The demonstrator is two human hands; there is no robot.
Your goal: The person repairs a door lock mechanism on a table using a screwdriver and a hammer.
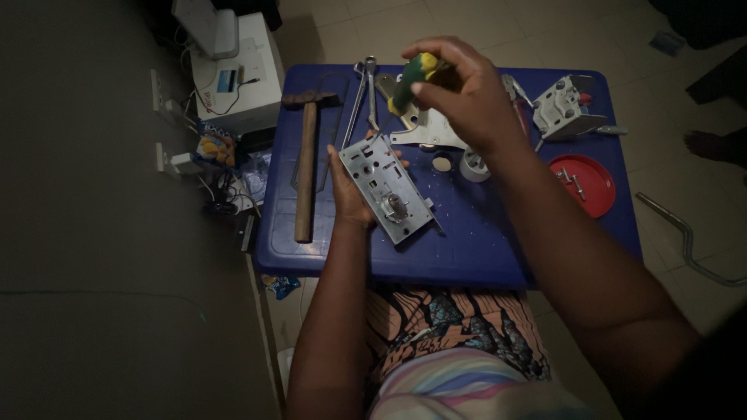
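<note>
My left hand [348, 193] grips a grey metal door-lock body [387, 187] from behind and tilts it above the blue table [467, 249]. My right hand [459, 92] is closed on a screwdriver with a green and yellow handle [410, 79]. The screwdriver points down toward the top end of the lock body; its tip is hard to make out.
On the table lie a wooden-handled hammer [306, 159], pliers [363, 89], a metal plate [428, 132], a white roll [474, 166], another lock part [568, 105] and a red dish [585, 183] with screws. A white box [241, 74] and cables sit at the left. A bent pipe [685, 241] lies on the floor.
</note>
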